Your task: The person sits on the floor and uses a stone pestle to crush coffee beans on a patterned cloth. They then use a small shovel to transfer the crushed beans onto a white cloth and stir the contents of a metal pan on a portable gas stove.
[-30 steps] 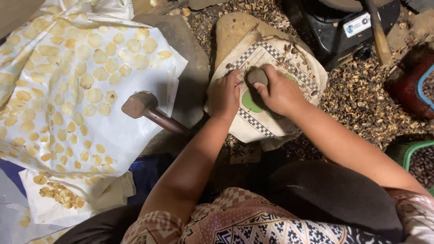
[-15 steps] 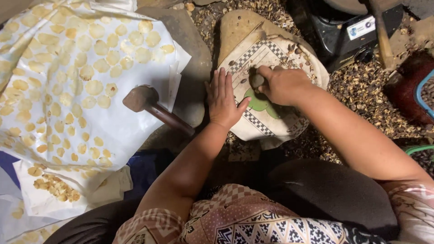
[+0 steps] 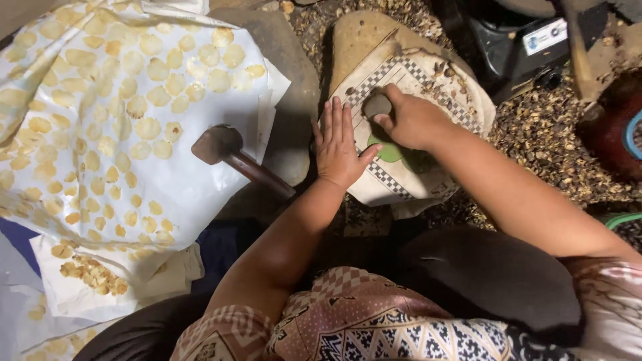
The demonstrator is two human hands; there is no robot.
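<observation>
A flat stone lies ahead, covered by a white cloth with a checked border and a green patch. My left hand rests flat on the cloth's left side, fingers together and pointing away from me. My right hand is closed around a small grey stone and holds it on the cloth just right of the left hand's fingertips. A wooden mallet lies to the left of my left hand, its head on the white sheet.
A white sheet on the left carries several flattened yellow discs. A small heap of pale kernels sits on paper at lower left. Husks litter the ground on the right, beside a black machine.
My left hand has let go of the stone and now lies flat on the cloth. The right hand keeps the grey stone and has shifted slightly up the cloth.
</observation>
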